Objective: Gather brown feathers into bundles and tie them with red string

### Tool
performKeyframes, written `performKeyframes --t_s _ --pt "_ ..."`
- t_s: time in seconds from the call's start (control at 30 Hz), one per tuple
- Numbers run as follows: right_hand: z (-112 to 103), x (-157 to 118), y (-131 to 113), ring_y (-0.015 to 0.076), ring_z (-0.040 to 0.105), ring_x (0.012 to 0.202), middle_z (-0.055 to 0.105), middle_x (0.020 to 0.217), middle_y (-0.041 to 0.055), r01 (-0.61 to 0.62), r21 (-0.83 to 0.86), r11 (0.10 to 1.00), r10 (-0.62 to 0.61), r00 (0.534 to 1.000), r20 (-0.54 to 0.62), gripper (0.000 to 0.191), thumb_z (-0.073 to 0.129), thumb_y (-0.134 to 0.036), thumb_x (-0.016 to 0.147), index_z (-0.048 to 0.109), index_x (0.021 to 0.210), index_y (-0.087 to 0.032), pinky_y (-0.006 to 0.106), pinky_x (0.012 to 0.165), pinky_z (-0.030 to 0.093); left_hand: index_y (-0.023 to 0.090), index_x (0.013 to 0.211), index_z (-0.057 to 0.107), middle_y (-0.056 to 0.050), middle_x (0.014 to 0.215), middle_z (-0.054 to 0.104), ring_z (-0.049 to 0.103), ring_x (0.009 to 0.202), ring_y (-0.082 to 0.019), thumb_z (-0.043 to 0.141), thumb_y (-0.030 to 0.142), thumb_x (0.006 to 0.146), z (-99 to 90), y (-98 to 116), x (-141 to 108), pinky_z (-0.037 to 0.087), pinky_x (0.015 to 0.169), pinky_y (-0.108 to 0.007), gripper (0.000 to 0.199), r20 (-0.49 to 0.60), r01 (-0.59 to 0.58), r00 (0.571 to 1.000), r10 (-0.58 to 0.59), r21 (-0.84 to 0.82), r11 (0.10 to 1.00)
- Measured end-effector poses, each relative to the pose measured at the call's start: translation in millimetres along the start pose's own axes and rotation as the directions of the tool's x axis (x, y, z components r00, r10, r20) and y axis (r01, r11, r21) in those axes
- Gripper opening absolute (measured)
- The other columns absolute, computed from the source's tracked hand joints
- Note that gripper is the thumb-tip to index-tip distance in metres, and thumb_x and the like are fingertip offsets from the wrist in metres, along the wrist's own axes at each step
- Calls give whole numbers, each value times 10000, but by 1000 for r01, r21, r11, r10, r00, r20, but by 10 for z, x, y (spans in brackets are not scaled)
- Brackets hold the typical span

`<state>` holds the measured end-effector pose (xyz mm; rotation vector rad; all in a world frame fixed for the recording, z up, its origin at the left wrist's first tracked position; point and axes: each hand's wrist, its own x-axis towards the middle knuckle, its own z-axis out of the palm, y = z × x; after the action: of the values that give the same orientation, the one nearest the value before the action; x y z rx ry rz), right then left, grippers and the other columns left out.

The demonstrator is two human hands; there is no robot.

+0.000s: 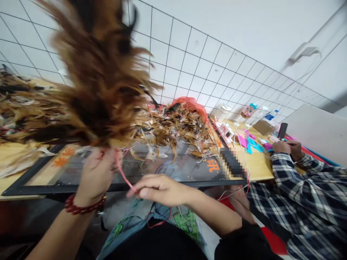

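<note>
My left hand (99, 169) is closed around the base of a large feather duster head (100, 83), a thick bundle of brown and black feathers standing upright and blurred by motion. From its base a pink string (124, 176) runs down to my right hand (159, 189), which pinches it between thumb and fingers in front of my body. Behind both hands lies a pile of loose brown feathers (176, 130) on a dark-framed glass panel (162, 184). More feathers (21, 97) are heaped at the left.
A red plastic bag (189, 104) sits behind the feather pile. A wire grid (187, 57) stands along the wall. To the right, a co-worker in a plaid sleeve (287, 173) has hands over the yellow table (258, 166), near pink and blue scraps (251, 142) and a cardboard box (263, 127).
</note>
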<state>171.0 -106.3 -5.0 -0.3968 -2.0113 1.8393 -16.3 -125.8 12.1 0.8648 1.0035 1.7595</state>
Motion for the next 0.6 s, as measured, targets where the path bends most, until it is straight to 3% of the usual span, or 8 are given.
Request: performKeyframes --t_s 0.03,0.1,0.2,0.27,0.33,0.4,0.5,0.6 --pt "-42 130 52 146 613 956 648 1170 83 -57 131 990 51 998 49 542 614 -651 821 695 1108 -199 280 867 482 153 735 578 32 583 433 359 501 -54 728 295 805 -8 119 -16 310 441 -140 217 -17 2 1000 -2 -47 999" --pt "-187 400 212 161 586 1122 539 1390 81 -155 344 926 165 986 0 637 683 -657 761 620 1245 -248 298 964 464 159 714 562 28 587 426 355 500 -55 694 263 828 -12 333 -32 303 427 -130 203 -87 19 996 -28 -96 995" --pt "-628 715 402 189 583 1175 487 1458 85 -335 431 838 396 916 -57 571 777 -536 739 631 1197 -229 337 995 471 175 688 536 29 565 385 335 474 -64 653 292 853 -19 483 -24 284 396 -136 234 -151 101 982 -117 -112 989" --pt "-1060 759 367 181 632 1071 563 1375 89 -371 426 826 483 854 -195 444 755 -447 791 646 1141 -196 346 937 510 180 692 533 29 570 379 330 472 -64 666 321 843 -30 459 -13 275 391 -139 246 -136 163 975 -174 -95 982" --pt "-1496 627 202 142 642 986 628 1273 94 -338 347 875 475 738 -479 331 756 -290 800 657 1091 -166 295 886 519 179 712 540 27 593 399 341 484 -61 699 368 817 -29 376 -11 276 395 -140 268 -94 192 976 -198 -66 979" --pt "-1796 365 -16 124 652 915 634 1265 89 -235 304 923 375 720 -583 355 760 -237 782 648 1113 -175 265 815 528 172 728 545 29 605 401 336 484 -53 728 414 788 12 274 -21 263 394 -139 309 -24 196 980 -198 -57 979" --pt "-1737 -38 -289 136 660 911 667 1209 83 -19 256 966 151 849 -507 433 761 -351 781 644 1166 -194 255 770 524 159 716 532 39 602 383 297 463 -36 759 441 755 180 130 -42 213 389 -139 364 104 211 974 -202 -93 973" --pt "-1096 -188 -389 144 635 998 679 1159 80 72 325 943 99 871 -482 457 797 -427 730 668 1094 -183 255 845 509 151 674 506 44 585 392 271 446 -26 774 474 730 419 20 -46 184 384 -136 424 207 244 953 -222 -89 966"
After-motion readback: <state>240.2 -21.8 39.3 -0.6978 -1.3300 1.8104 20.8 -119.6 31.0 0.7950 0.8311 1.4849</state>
